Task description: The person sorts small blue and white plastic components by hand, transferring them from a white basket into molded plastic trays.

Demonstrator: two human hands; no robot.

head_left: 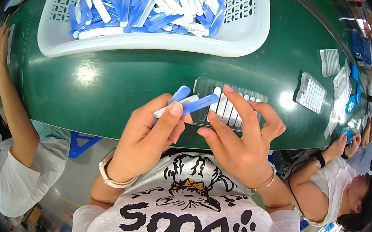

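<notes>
Between the thumb and fingers of my left hand (150, 128) is a small fanned bunch of flat, round-ended strips. Some are blue, like the blue strip (202, 103) that points right, and at least one is white. My right hand (246, 143) is open, its fingers spread over a clear slotted tray (205, 84), and nothing shows in its grip. White strips (228, 111) lie side by side in that tray, partly covered by my fingers. Whether the fingertips touch them I cannot tell.
Beyond my hands, a white perforated basket (156, 51) holds a heap of blue and white strips (147, 8) on the green table (84, 87). More filled trays (311, 93) lie to the right. Other people work at the left and right edges.
</notes>
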